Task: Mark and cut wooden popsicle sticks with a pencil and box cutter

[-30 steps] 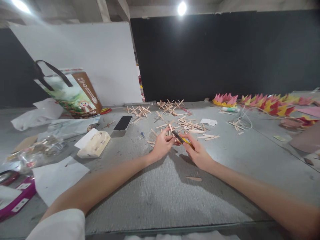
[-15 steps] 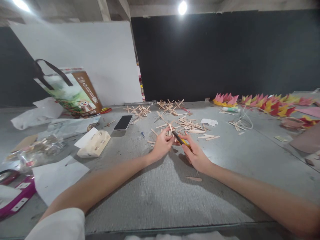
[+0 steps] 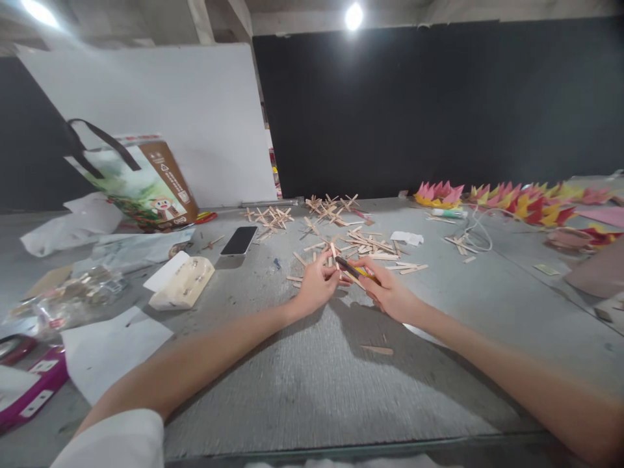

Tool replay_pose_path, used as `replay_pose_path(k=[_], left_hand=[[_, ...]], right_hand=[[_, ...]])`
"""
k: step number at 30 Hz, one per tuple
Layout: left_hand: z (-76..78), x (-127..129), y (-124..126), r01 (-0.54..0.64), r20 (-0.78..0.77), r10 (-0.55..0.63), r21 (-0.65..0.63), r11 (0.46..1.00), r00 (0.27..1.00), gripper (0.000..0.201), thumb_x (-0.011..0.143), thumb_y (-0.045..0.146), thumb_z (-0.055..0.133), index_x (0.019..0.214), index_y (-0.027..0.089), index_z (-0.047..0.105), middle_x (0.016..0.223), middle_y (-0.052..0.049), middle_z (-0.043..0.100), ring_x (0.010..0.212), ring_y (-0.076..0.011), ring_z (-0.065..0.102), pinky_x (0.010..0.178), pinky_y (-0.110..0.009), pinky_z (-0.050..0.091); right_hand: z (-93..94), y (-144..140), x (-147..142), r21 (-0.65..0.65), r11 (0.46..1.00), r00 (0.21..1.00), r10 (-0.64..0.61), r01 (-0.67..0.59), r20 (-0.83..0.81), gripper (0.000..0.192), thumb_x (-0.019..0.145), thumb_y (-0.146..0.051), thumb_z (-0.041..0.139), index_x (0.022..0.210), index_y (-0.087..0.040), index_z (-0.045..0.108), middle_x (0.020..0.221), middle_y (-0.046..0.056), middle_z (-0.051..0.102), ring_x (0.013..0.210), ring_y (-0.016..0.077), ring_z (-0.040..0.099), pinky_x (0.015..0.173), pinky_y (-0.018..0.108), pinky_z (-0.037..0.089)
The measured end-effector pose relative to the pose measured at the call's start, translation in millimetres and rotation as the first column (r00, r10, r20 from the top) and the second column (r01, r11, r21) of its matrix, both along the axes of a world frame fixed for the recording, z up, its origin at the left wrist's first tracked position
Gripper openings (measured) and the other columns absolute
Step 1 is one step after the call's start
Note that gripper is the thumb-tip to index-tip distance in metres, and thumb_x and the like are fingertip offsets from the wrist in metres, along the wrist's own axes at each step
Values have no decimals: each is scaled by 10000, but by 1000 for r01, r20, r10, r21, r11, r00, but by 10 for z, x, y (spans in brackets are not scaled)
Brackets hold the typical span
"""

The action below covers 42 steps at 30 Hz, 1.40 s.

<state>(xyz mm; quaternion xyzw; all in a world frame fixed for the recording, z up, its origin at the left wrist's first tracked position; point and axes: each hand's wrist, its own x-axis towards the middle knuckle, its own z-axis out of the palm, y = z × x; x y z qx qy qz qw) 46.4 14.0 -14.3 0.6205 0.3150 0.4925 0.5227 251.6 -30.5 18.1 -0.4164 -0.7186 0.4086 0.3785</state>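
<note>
My left hand (image 3: pixel 314 286) is closed around a pale wooden craft stick (image 3: pixel 334 251), whose upper end shows above the fingers. In my right hand (image 3: pixel 390 289) is a yellow-and-black utility knife (image 3: pixel 348 267), its dark front end angled up to the left against the stick. The exact contact point is too small to make out. Just beyond both hands lies a pile of loose craft sticks (image 3: pixel 370 242). Behind these are sticks joined into crosses (image 3: pixel 329 208). A tapered piece of wood (image 3: pixel 377 350) lies nearer to me on the grey table (image 3: pixel 302 390).
To the left are a phone (image 3: pixel 239 240), a tissue pack (image 3: pixel 182 283), a white paper sheet (image 3: pixel 114 348), clear plastic packaging (image 3: pixel 80 296) and a printed bag (image 3: pixel 146 182). Pink and yellow paper flowers (image 3: pixel 521 198), a white cable (image 3: pixel 482 237) and a tube (image 3: pixel 448 213) are at right.
My right hand has shifted slightly to the right and turned, so the knife lies flatter. A white edge now shows under my right forearm. My left hand stays nearly in place.
</note>
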Motion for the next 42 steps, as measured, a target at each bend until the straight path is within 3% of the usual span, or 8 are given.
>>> replay_pose_path(k=[9,17,27,36,42], left_hand=[[34,-22,11,-8,64,10,-32,999,998,765,869,572,841,1414,178,475,971,-95,837,863,-319,850,826,-455,702],[-51,-9,49,-20,-6,21,31,999,1000,633,929,469,776,1398,194,451,934,-62,832,854,-290,853,831,-463,714],[-51,-41,114,24,114,-16,-72,997,993,807,823,616,873,1371,178,472,995,-110,837,897,-320,848,879,-495,697],[-40,-27,69,22,-28,-21,5,1000,999,685,931,466,758,1455,165,434,869,-48,810,843,-285,846,828,-414,683],[23,0,6,-125,-138,122,-13,992,983,487,936,343,725,1357,173,548,870,-33,798,727,-236,825,687,-313,645]], right_hand=[[-123,-34,-108,-77,997,998,13,-17,-61,423,1104,-482,481,1450,-241,511,617,-117,393,442,118,366,436,231,331],[-14,52,-14,-71,997,999,35,-36,-13,386,1098,-458,489,1415,-245,547,607,-112,405,443,117,351,440,231,296],[-132,56,-103,-116,992,997,48,-55,-58,378,1102,-443,469,1422,-244,491,567,-132,394,429,131,378,420,223,362],[22,195,160,-198,973,992,103,-116,-77,412,1086,-492,530,1419,-252,559,552,-122,423,403,115,363,399,232,348],[45,194,163,-189,976,994,102,-106,-30,404,1096,-500,525,1419,-260,563,566,-117,441,413,112,392,412,235,361]])
